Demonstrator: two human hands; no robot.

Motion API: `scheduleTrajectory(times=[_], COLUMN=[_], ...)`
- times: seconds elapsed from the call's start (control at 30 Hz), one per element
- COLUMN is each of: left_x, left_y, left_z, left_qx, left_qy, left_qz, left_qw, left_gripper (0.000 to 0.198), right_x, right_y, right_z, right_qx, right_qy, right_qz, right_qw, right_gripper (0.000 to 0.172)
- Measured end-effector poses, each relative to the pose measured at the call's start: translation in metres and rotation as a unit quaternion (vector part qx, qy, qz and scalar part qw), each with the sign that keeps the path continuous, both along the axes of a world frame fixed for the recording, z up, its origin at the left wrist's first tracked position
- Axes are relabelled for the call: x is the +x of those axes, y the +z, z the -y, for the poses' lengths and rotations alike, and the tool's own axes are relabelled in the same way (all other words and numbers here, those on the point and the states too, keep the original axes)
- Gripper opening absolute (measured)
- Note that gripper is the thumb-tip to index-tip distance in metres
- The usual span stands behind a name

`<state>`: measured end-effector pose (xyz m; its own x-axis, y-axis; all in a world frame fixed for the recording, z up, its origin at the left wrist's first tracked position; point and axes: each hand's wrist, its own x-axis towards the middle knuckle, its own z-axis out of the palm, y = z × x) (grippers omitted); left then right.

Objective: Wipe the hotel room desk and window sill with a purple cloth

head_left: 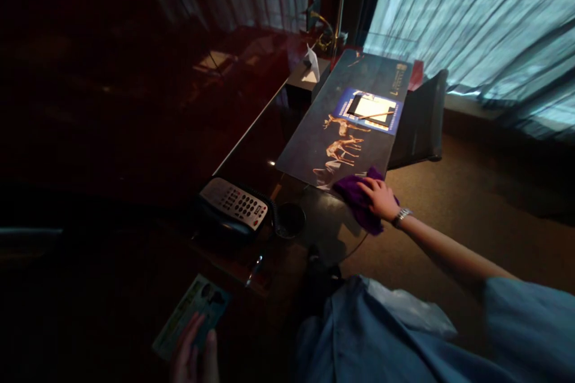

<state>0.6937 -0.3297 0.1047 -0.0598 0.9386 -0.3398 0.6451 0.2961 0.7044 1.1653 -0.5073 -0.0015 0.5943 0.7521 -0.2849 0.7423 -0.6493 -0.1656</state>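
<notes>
Head view, dim room, light from curtained windows (476, 18) at the far side.

Right hand (381, 197): palm down, fingers spread flat on a purple cloth (359, 200). It presses on the cloth rather than closing around it. The cloth lies bunched at the near corner of the desk mat (314, 137), partly over the desk edge. Wristwatch (401, 215) on this wrist.

Left hand (193, 356): low in the frame, fingers closed on the lower end of a printed card (191, 314), held off the desk, well apart from the cloth.

Around the cloth: the mat is dark, printed with horse figures (341, 143) just beyond the cloth. Farther along the mat, a notepad (371, 109) with a pencil (375, 115) lying across it. Left of the cloth, on the bare glossy desk (251, 149), a small round dark dish (290, 218) and beside it a telephone (233, 203) with coiled cord. At the far end, a tissue box (309, 72) and a lamp stem (339, 6).

A dark chair (420, 122) stands against the desk's right side, beyond the right arm. Carpet (471, 203) below.
</notes>
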Motion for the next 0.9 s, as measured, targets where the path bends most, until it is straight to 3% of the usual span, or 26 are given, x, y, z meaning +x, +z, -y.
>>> scheduleTrajectory(times=[0.07, 0.1, 0.17, 0.27, 0.33, 0.4, 0.43, 0.5, 0.57, 0.63, 0.67, 0.73, 0.8, 0.87, 0.9], left_x=[0.013, 0.022, 0.039, 0.058, 0.064, 0.068, 0.07, 0.076, 0.084, 0.093, 0.097, 0.106, 0.118, 0.131, 0.138], left_y=[-0.001, -0.001, -0.002, -0.007, -0.014, -0.022, -0.027, -0.034, -0.038, -0.039, -0.038, -0.034, -0.032, -0.03, -0.03], left_z=[-0.008, -0.013, -0.021, -0.033, -0.039, -0.042, -0.043, -0.041, -0.035, -0.025, -0.019, -0.006, 0.009, 0.025, 0.033], left_qx=[-0.004, -0.002, 0.01, 0.028, 0.02, 0.006, 0.002, 0.004, 0.006, -0.005, -0.014, -0.023, -0.022, -0.014, -0.011], left_qy=[-0.019, -0.027, -0.041, -0.053, -0.051, -0.04, -0.035, -0.032, -0.027, -0.014, -0.005, 0.024, 0.065, 0.111, 0.128], left_qz=[0.018, 0.025, 0.036, 0.061, 0.082, 0.096, 0.1, 0.1, 0.099, 0.093, 0.086, 0.061, 0.034, 0.019, 0.016], left_qw=[1.0, 0.999, 0.998, 0.996, 0.995, 0.995, 0.994, 0.995, 0.995, 0.996, 0.996, 0.998, 0.997, 0.994, 0.992], left_gripper=[0.076, 0.076, 0.074, 0.067, 0.065, 0.066, 0.067, 0.07, 0.072, 0.074, 0.074, 0.077, 0.081, 0.083, 0.082], right_x=[0.006, -0.012, -0.079, -0.195, -0.231, -0.21, -0.18, -0.093, 0.006, 0.086, 0.111, 0.123, 0.089, 0.028, -0.003], right_y=[-0.006, -0.01, -0.018, -0.02, -0.012, 0.004, 0.013, 0.03, 0.038, 0.03, 0.021, -0.002, -0.022, -0.034, -0.037], right_z=[-0.046, -0.068, -0.094, -0.083, -0.059, -0.04, -0.038, -0.052, -0.091, -0.146, -0.174, -0.221, -0.235, -0.207, -0.179], right_qx=[-0.016, -0.008, 0.023, 0.069, 0.066, 0.1, 0.129, 0.181, 0.201, 0.16, 0.129, 0.09, 0.091, 0.108, 0.126], right_qy=[-0.024, 0.01, 0.136, 0.354, 0.431, 0.403, 0.359, 0.244, 0.15, 0.058, 0.027, 0.02, 0.103, 0.268, 0.391], right_qz=[0.031, 0.026, -0.02, -0.199, -0.352, -0.45, -0.462, -0.4, -0.254, -0.097, -0.05, -0.016, -0.045, -0.104, -0.144], right_qw=[0.999, 1.0, 0.99, 0.911, 0.828, 0.791, 0.801, 0.864, 0.934, 0.981, 0.99, 0.996, 0.989, 0.952, 0.9], right_gripper=[0.059, 0.054, 0.046, 0.03, 0.021, 0.033, 0.043, 0.056, 0.049, 0.05, 0.056, 0.061, 0.056, 0.055, 0.053])
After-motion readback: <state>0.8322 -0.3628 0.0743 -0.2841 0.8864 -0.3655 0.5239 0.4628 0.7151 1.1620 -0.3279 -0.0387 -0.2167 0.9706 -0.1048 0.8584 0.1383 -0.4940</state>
